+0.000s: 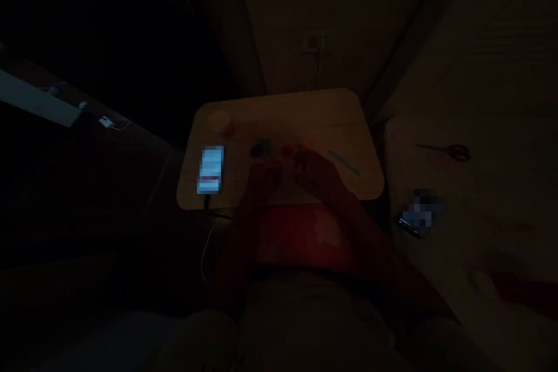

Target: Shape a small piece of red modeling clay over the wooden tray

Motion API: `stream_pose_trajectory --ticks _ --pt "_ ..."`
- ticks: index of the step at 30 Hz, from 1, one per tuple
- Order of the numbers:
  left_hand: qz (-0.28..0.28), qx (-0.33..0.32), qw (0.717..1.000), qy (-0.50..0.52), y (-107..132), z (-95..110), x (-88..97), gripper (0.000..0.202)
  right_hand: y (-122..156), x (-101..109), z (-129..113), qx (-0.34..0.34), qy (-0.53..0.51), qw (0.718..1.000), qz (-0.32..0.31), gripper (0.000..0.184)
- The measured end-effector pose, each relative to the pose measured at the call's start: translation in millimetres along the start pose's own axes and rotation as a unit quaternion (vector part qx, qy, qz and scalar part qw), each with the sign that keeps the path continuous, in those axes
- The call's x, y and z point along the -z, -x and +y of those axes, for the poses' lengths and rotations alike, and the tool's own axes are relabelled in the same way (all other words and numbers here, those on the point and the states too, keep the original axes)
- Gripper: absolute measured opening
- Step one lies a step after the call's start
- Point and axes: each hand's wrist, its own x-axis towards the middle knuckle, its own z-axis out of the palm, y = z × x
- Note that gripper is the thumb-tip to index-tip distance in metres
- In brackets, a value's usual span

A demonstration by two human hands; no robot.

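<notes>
The scene is very dark. My left hand (263, 180) is over the near half of a small wooden table (279, 110), its fingers curled in; what they hold, if anything, is hidden. Just right of it, my right hand (319, 173) is bent with finger and thumb apart, and nothing shows clearly between them. Beyond the hands lie a dark lump (257, 150), a green piece (264, 143), a small red lump (287, 150) and a faint orange piece (307, 144). A thin blue-green stick (344, 163) lies right of my right hand.
A lit phone (210, 170) with a cable lies at the table's left. Behind it stands a pale round container (219, 121). On the light surface to the right are scissors (453, 152) and another dark device (421, 213). A wall socket (316, 42) is behind the table.
</notes>
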Motion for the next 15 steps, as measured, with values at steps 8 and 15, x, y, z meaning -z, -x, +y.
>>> stream_pose_trajectory --ticks 8,15 --pt "-0.012 0.011 0.998 0.053 -3.3 -5.8 -4.8 0.059 -21.3 -29.0 7.2 -0.04 0.109 0.987 -0.11 0.04" --pt "-0.018 0.021 0.996 0.082 -3.0 -2.5 -6.3 0.057 -14.1 -31.3 18.8 -0.024 0.094 0.993 -0.064 0.04"
